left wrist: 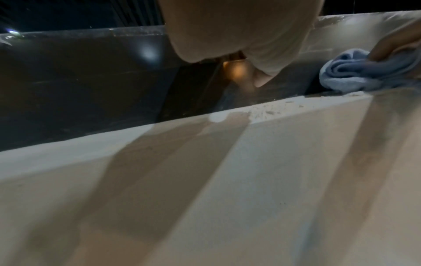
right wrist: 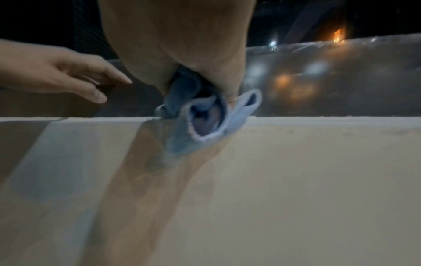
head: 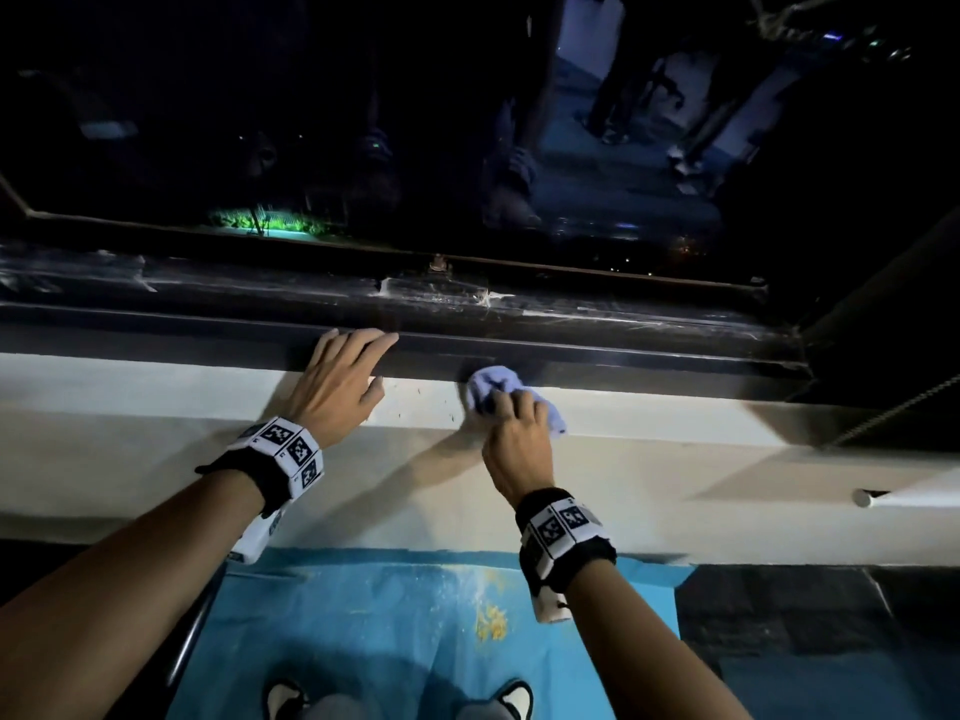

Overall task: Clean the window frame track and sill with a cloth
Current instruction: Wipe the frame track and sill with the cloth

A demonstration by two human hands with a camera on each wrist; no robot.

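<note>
A light blue cloth (head: 493, 389) is bunched in my right hand (head: 519, 423), which grips it and presses it on the pale sill (head: 156, 397) where it meets the dark window frame (head: 623, 366). The cloth (right wrist: 205, 122) hangs below my curled fingers in the right wrist view, and shows as a wad (left wrist: 355, 73) in the left wrist view. My left hand (head: 345, 376) lies flat with straight fingers across the frame's lower rail, to the left of the cloth. Small dark specks of dirt (head: 415, 402) lie on the sill between the hands. The dusty track (head: 441, 298) runs behind.
Dark window glass (head: 363, 122) fills the view above the frame. A beaded cord (head: 893, 413) hangs at the right, near a small peg (head: 862, 497) on the wall. Blue floor covering (head: 389, 631) and my shoes lie below the sill.
</note>
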